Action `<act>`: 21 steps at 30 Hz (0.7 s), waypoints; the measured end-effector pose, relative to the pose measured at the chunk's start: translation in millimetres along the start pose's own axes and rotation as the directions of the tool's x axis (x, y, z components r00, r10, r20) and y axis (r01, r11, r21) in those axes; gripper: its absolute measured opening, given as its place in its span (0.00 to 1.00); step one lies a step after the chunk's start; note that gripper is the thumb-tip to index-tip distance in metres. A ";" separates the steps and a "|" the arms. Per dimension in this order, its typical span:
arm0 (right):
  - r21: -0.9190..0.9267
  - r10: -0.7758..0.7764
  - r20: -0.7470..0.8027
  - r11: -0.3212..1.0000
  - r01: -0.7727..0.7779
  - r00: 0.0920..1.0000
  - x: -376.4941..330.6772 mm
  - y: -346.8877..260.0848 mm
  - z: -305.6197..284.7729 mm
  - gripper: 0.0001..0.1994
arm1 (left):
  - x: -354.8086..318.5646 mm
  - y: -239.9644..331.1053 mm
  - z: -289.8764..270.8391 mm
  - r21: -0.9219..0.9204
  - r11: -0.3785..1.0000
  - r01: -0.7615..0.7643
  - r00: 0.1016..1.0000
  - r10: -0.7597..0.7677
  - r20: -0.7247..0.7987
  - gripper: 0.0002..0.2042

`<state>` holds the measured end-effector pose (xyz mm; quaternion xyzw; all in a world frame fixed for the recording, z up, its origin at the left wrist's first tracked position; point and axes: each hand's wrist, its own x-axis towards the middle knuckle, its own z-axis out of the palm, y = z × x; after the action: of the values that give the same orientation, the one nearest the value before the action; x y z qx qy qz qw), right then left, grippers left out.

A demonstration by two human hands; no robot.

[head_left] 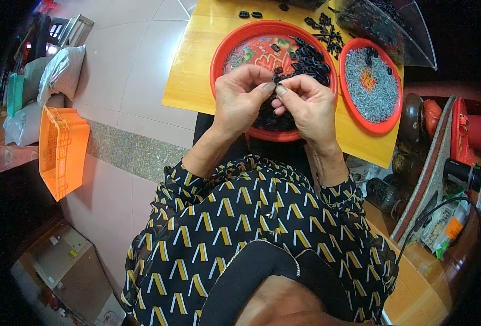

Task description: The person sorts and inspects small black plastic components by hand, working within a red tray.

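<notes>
My left hand (pixel 242 99) and my right hand (pixel 307 106) meet fingertip to fingertip over the near rim of a large red tray (pixel 235 41). Together they pinch a small black plastic part (pixel 276 81) between thumbs and forefingers. The tray carries a heap of several similar black parts (pixel 308 58) toward its right side, and more lie in its near part, mostly hidden under my hands. A smaller red tray (pixel 352 106) to the right is filled with small silver metal pieces (pixel 372 89).
Both trays sit on a yellow table (pixel 194 70). A clear plastic bag of black parts (pixel 384 24) lies at the table's far right. An orange crate (pixel 61 149) and stuffed sacks (pixel 58 73) stand on the tiled floor to the left. Shelves with clutter are at right.
</notes>
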<state>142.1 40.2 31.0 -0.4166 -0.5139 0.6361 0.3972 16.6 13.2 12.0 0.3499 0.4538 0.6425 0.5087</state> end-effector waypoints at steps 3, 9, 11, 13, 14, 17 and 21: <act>0.009 -0.011 -0.021 1.000 0.011 1.000 0.4 3.7 -1.5 0.02 | 1.1 -3.5 3.0 0.064 0.998 -0.010 1.000 0.011 -0.003 0.04; 0.011 -0.101 -0.105 0.995 0.102 0.989 6.3 6.3 -24.0 0.03 | 8.4 -9.2 8.2 -0.034 0.999 0.013 0.999 -0.014 -0.038 0.07; 0.039 -0.150 -0.201 0.986 0.160 0.968 7.3 5.9 -40.7 0.03 | 17.8 -13.6 -2.1 0.130 0.990 -0.049 0.997 0.055 -0.045 0.08; 0.093 -0.131 -0.260 0.983 0.160 0.957 5.0 6.7 -58.3 0.03 | 28.5 -9.9 -10.0 0.470 0.873 -0.134 0.989 0.145 0.013 0.08; 0.126 -0.115 -0.284 0.980 0.156 0.952 4.6 7.6 -64.2 0.03 | 34.2 -8.8 -7.0 0.469 0.873 -0.138 0.989 0.145 0.021 0.08; 0.165 -0.108 -0.295 0.973 0.162 0.949 0.7 10.7 -69.2 0.04 | 51.8 -9.2 0.9 0.698 0.565 -0.440 0.897 0.311 0.314 0.07; 0.207 -0.055 -0.286 0.971 0.118 0.957 -2.8 15.7 -72.6 0.04 | 69.8 -11.9 21.6 0.732 0.334 -0.594 0.803 0.193 0.563 0.09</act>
<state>209.9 58.6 6.7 -0.4318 -0.3968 0.6065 0.5368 23.7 86.7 7.5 0.7788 0.5106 0.3323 0.1496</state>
